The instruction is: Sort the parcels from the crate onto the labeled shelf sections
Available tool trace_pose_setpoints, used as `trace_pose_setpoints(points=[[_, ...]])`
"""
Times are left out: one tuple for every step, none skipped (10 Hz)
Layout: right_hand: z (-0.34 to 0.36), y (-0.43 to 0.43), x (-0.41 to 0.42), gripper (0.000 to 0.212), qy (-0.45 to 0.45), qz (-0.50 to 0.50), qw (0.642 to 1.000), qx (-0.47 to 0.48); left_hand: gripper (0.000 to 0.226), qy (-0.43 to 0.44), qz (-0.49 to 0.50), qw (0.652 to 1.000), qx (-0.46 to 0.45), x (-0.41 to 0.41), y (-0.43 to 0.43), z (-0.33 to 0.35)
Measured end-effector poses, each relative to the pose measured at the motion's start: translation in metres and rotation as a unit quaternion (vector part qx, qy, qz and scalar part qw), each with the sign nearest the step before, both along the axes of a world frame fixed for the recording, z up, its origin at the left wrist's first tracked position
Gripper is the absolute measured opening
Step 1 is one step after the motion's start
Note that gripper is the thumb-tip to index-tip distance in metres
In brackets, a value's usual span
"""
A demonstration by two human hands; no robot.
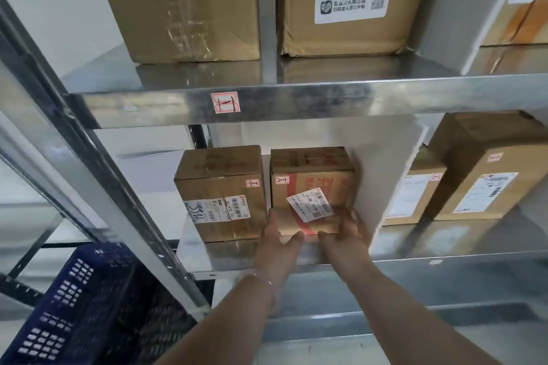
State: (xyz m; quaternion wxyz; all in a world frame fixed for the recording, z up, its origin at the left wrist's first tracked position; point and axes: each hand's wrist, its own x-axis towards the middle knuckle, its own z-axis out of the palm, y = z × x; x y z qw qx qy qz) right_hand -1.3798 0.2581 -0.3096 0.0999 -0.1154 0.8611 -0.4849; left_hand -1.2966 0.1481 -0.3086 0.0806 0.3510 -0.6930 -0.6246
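fingers (274, 221) of the left hand (278, 243) curl round the red-taped parcel (311, 184) at its lower left corner. the right hand (345, 235) grips the lower right, its fingertips blurred against the white divider (385, 175). the parcel stands on the shelf (237, 252) just left of the divider. its label print is unreadable. the blue crate (74, 305), far left of the divider, is cut off.

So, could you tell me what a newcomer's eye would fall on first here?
The left hand and right hand hold a red-taped parcel on the middle shelf, between a neighbouring parcel and a white divider. A blue crate sits at lower left, and big cartons stand on the shelf above.
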Motion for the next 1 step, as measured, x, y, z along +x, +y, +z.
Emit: trace_pose_setpoints(points=[[-0.0049, 0.0022, 0.0018, 0.079, 0.007, 0.026, 1.000, -0.007, 0.067, 0.008, 0.000, 1.000, -0.011, 0.0008, -0.0024, 0.0034]])
